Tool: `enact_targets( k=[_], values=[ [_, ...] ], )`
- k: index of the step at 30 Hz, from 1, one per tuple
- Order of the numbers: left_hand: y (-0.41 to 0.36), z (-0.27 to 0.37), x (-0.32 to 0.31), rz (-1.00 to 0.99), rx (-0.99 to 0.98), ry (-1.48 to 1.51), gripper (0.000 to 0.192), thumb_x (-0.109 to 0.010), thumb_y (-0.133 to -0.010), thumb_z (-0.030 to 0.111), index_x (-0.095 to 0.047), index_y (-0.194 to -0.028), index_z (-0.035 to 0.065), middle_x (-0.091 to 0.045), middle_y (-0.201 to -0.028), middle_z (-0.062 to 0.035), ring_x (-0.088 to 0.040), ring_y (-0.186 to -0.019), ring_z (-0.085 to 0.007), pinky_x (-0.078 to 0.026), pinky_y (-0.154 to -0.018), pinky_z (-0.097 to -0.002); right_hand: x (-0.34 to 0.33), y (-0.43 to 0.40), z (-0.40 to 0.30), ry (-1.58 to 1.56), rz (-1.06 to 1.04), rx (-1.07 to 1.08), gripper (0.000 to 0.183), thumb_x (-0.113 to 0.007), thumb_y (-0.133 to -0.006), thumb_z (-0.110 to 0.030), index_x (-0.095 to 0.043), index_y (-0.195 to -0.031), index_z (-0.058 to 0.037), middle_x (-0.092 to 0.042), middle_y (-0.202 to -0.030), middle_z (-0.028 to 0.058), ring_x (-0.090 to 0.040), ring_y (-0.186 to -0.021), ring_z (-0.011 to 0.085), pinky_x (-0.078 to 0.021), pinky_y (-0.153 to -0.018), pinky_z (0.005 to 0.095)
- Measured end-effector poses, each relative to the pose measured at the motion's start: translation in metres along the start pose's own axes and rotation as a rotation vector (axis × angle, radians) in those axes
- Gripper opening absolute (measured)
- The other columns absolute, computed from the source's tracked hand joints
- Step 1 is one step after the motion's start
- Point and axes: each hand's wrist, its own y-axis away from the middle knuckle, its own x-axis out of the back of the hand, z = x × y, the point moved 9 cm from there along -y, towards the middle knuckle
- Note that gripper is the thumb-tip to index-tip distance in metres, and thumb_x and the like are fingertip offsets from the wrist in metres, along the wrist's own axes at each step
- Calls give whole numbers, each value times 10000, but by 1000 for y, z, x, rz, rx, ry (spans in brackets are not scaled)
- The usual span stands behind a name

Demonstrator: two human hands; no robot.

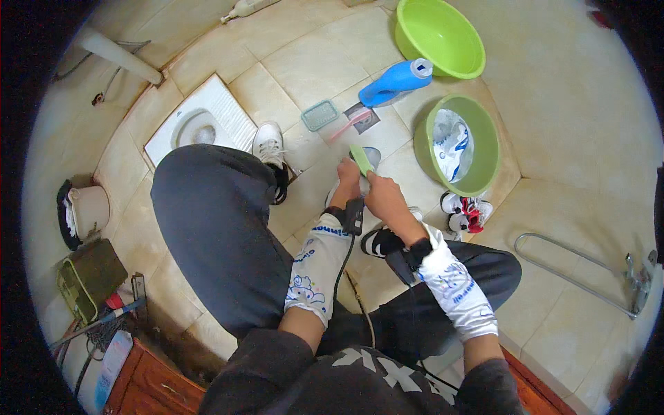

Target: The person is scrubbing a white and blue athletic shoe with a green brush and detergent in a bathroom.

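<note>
My right hand (pixel 386 201) grips a light-green scrubbing brush (pixel 361 159), its head lying over a pale grey-and-white shoe (pixel 373 154). On the shoe's other side, my left hand (pixel 347 181) holds it low above the tiled floor. Much of the shoe is hidden by both hands and the brush. Just beyond lie a pink brush (pixel 348 126) across a square floor drain (pixel 369 123) and a teal soap dish (pixel 320 115). To the right, a green basin (pixel 492 150) holds sudsy water and a white-and-blue item (pixel 455 150).
A blue detergent bottle (pixel 386 88) lies near another green basin (pixel 441 36). Red-and-white shoes (pixel 471 211) rest by the right wall, below which a faucet (pixel 635 282) juts out. On the left are a squat toilet (pixel 199 124), a bin (pixel 89 207) and a wooden cabinet (pixel 155 384).
</note>
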Motion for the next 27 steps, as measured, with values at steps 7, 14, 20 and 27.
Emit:
enact_targets(
  k=[7, 14, 20, 27],
  values=[
    [-22, 8, 49, 82, -37, -151, 392, -308, -912, 290, -556, -922, -13, -601, -763, -187, -613, -603, -311, -509, -540, -430, -5, 49, -31, 72, -150, 42, 464, -573, -685, -32, -500, -1138, 39, -588, -793, 280, -595, -734, 430, -488, -671, 484],
    [1, 14, 11, 30, 111, 4, 430, -282, -922, 306, -600, -953, 19, -631, -837, -151, -618, -685, -302, -504, -602, -415, 2, 23, -16, 9, -52, 81, 402, -593, -690, -48, -529, -1079, 33, -597, -752, 245, -597, -726, 426, -495, -664, 477],
    [-4, -7, 23, -75, 150, -56, 475, -279, -933, 376, -604, -980, 32, -645, -850, -130, -626, -691, -278, -509, -599, -403, 6, 37, -20, 3, -80, 53, 471, -527, -672, 1, -522, -1141, 44, -576, -693, 259, -567, -672, 437, -458, -640, 497],
    [33, 28, 13, -36, 73, -38, 416, -459, -906, 354, -560, -875, -48, -614, -789, -142, -634, -629, -244, -512, -524, -388, -3, 0, 40, -1188, -341, -402, 412, -450, -866, -101, -451, -1273, -38, -521, -673, 64, -404, -451, 100, -303, -352, 233]
  ],
)
